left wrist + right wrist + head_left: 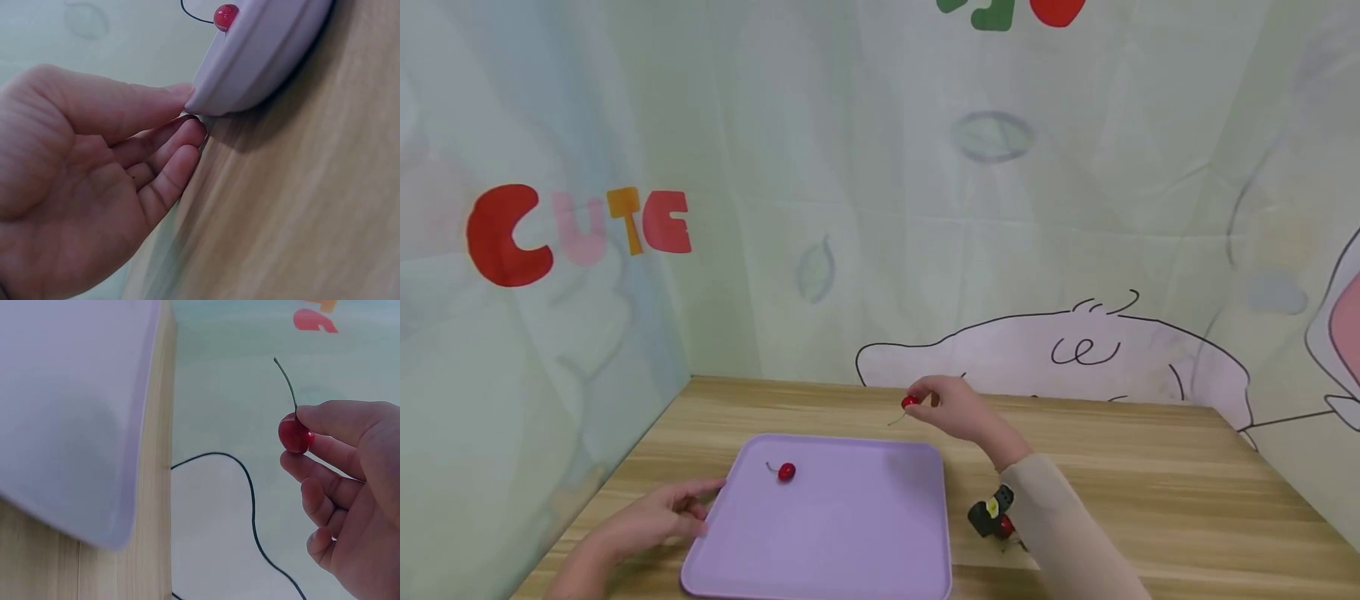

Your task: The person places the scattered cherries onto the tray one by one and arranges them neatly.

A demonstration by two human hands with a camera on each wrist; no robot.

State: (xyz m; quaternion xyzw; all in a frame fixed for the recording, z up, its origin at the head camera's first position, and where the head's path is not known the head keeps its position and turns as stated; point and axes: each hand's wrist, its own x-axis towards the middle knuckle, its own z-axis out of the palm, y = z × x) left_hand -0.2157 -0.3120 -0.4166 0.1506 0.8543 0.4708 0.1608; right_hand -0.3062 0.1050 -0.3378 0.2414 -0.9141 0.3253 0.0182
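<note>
A red cherry (294,434) with a thin green stem is pinched between the thumb and fingers of my right hand (953,408), held above the far right part of the purple tray (835,533). A second cherry (786,472) lies in the tray toward its far left, stem pointing left. At the tray's left side my left hand (651,521) holds the rim. In the left wrist view the thumb (147,106) presses the rim's edge while the other fingers curl below it.
Right of the tray, a small black object (981,518) with a yellow-and-white piece and another red cherry (1006,526) sit on the wooden table (1150,500), partly behind my right sleeve (1067,533). A printed curtain (820,167) stands behind the table and along its left.
</note>
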